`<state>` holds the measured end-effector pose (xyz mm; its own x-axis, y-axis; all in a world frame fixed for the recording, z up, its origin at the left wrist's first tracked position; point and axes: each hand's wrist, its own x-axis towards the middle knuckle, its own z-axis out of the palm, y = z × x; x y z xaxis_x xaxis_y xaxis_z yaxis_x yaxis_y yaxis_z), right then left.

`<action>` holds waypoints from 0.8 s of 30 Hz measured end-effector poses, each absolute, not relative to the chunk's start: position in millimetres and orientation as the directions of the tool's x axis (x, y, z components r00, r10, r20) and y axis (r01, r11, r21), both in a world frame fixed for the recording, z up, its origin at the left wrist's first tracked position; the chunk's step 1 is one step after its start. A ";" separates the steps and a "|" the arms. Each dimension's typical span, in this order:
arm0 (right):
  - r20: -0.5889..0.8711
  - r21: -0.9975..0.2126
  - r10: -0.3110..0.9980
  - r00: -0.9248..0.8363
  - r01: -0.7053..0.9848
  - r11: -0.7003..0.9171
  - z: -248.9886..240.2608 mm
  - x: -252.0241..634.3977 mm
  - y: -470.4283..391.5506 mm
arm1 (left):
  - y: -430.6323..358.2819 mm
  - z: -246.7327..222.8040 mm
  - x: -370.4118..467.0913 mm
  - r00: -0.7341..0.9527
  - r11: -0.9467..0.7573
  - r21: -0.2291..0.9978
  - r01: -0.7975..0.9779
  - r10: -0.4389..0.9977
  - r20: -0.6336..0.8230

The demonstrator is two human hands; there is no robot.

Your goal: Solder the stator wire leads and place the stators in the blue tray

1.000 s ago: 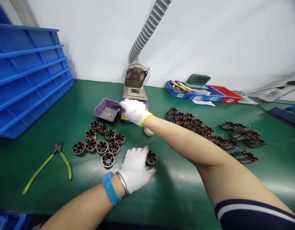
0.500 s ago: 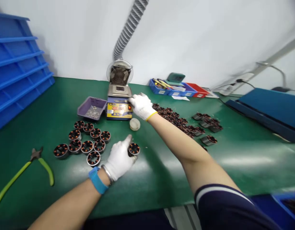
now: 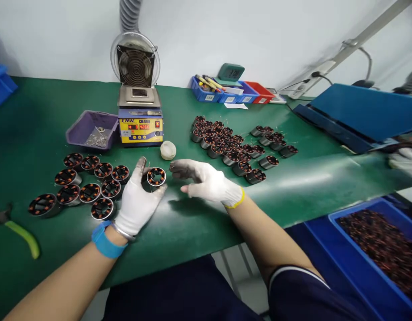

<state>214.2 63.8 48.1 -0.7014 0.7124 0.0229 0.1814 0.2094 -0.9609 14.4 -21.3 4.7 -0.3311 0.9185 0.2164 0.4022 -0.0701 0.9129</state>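
My gloved left hand grips one round wound stator, its copper-coloured windings facing up. Just to the right, my gloved right hand is raised over the green table with fingers apart and nothing in them. Behind the hands stands a yellow and blue soldering pot with a red lit display. A small round white dish lies in front of it. Several stators stand left of my left hand, and a larger group is behind and right of my right hand.
A purple tray with metal bits sits beside the pot. Green-handled cutters lie at far left. Blue and red bins line the wall. A blue crate of reddish-brown parts is low right. Another person's gloved hand shows at the right edge.
My right hand has come away from the soldering pot, down beside the stator in my left hand. The camera view has turned right, bringing the crate and another person's hand into view.
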 end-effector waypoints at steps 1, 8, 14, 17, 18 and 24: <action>0.019 -0.961 0.731 -0.682 0.188 0.201 45.0 213.7 58.6 | -21.7 5.1 14.9 -0.325 -0.069 0.905 0.420 0.920 0.220; 0.026 -0.993 0.821 -0.570 0.083 0.089 36.2 192.7 47.7 | -25.1 12.5 15.5 -0.288 -0.074 0.863 0.499 0.926 0.246; 0.168 -0.952 0.869 -0.465 0.154 0.266 36.7 191.3 44.1 | -27.8 13.9 21.3 -0.292 -0.061 0.900 0.431 0.934 0.203; 0.313 -0.838 0.809 -0.498 0.256 0.482 46.4 194.2 43.4 | -29.6 19.1 23.3 -0.293 -0.019 0.966 0.257 0.951 0.096; 0.379 -0.776 0.766 -0.518 0.272 0.569 53.3 194.9 42.1 | -29.9 22.0 22.1 -0.280 -0.004 0.987 0.163 0.959 0.050; 0.534 -0.481 0.446 -0.718 0.175 0.859 111.5 193.5 23.3 | -31.3 40.4 10.8 -0.073 0.223 0.818 -0.530 0.949 -0.306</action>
